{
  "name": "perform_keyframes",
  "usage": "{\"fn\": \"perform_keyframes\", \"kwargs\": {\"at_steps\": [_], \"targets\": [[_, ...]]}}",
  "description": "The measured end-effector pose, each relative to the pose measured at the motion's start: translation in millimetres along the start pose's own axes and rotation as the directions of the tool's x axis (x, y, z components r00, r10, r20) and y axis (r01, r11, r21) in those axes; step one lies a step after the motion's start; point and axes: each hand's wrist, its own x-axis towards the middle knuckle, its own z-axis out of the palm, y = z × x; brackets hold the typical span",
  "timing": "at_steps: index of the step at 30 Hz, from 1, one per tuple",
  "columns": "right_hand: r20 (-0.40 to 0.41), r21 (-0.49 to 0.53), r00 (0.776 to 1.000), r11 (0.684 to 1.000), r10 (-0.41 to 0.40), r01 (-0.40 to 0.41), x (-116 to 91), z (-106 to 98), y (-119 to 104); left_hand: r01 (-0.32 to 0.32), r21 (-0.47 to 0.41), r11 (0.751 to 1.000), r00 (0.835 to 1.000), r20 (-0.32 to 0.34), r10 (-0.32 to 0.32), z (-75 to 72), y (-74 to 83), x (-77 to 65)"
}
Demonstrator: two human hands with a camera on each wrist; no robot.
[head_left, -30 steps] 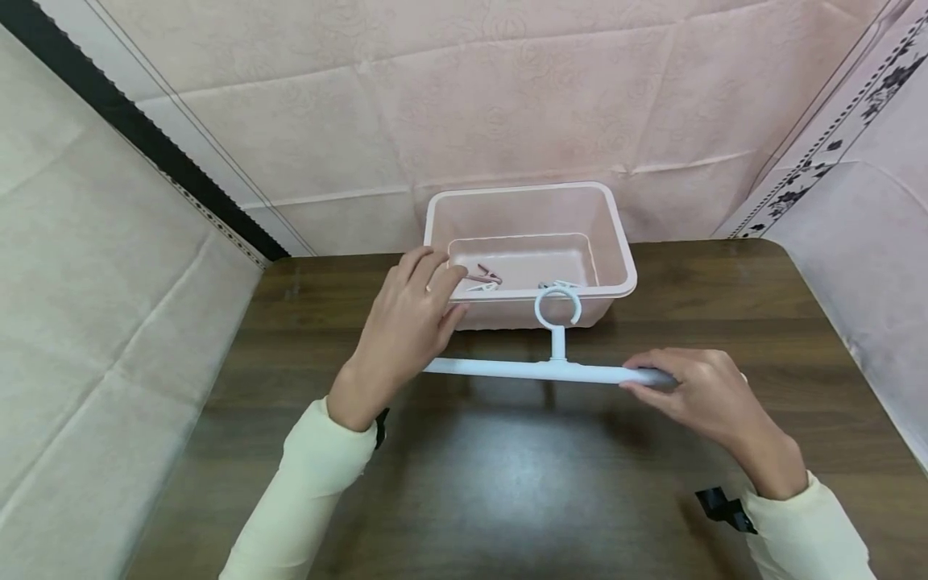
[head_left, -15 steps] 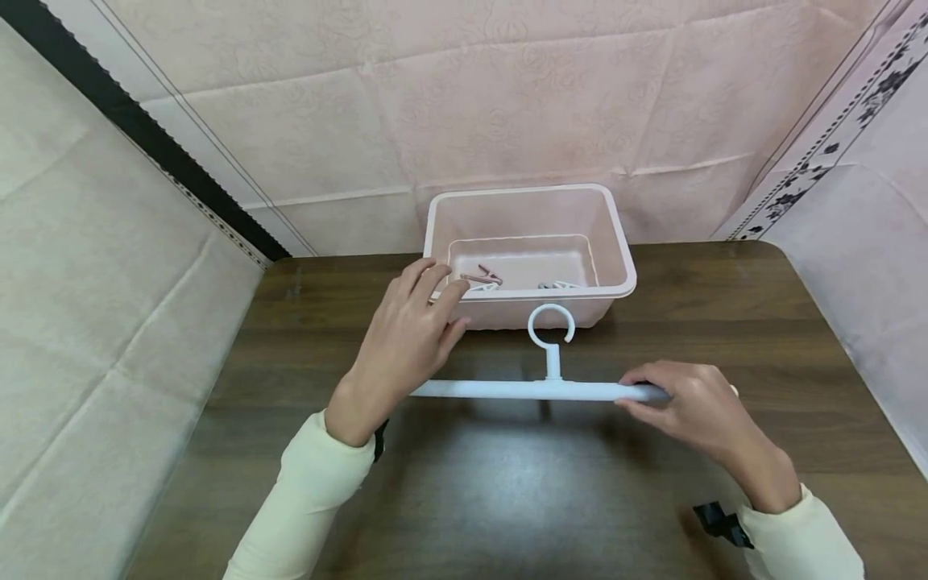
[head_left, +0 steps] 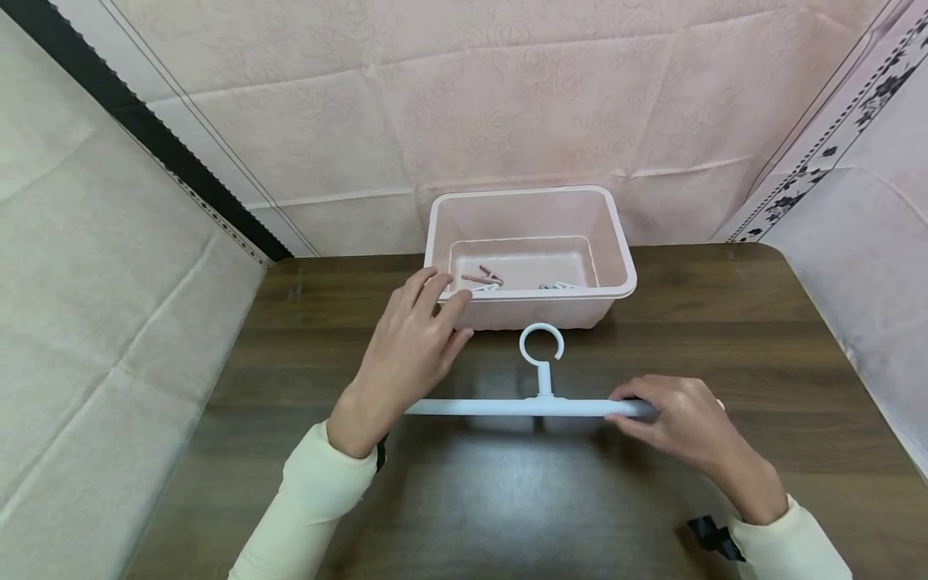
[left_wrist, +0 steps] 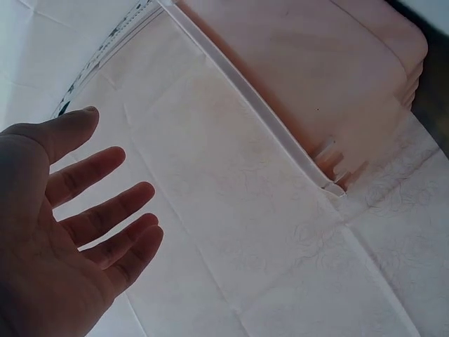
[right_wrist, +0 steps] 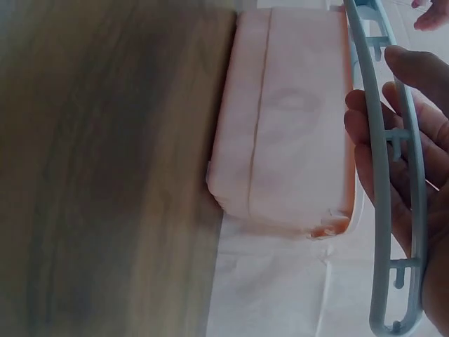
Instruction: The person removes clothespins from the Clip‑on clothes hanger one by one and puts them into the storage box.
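Note:
A pale blue hanger [head_left: 500,408] with a round hook is held above the table, its bar level. My right hand [head_left: 685,423] grips the bar near its right end; the right wrist view shows the hanger [right_wrist: 382,161] as a narrow frame with small hooks inside, my fingers curled round it. My left hand [head_left: 409,342] hovers at the front left corner of a pink plastic bin [head_left: 529,312], over the hanger's left end, which it hides. In the left wrist view that hand [left_wrist: 84,225] holds nothing, its fingers spread and loosely bent.
The bin stands at the back of the brown wooden table [head_left: 507,499]. Inside lie pink and white clips [head_left: 484,279] at the left and white-grey clips [head_left: 557,285] at the right. Pale patterned cloth [head_left: 522,113] hangs behind and on both sides.
My right hand has drawn the hanger toward me and slightly left, so its hook stands clear of the bin's rim. My left hand has moved back a little.

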Motion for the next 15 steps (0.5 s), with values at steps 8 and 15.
{"fn": "perform_keyframes", "kwargs": {"at_steps": [8, 15], "targets": [[0.025, -0.006, 1.000, 1.000, 0.017, -0.017, -5.0, 10.6, -5.3, -0.003, 0.008, 1.000, 1.000, 0.022, 0.003, 0.1, 8.3, -4.8], [0.080, 0.015, 0.996, 1.000, 0.026, -0.028, -10.1, 20.9, -9.5, -0.029, 0.019, 0.999, 0.998, 0.056, 0.028, 5.2, 16.8, -12.8]]}}
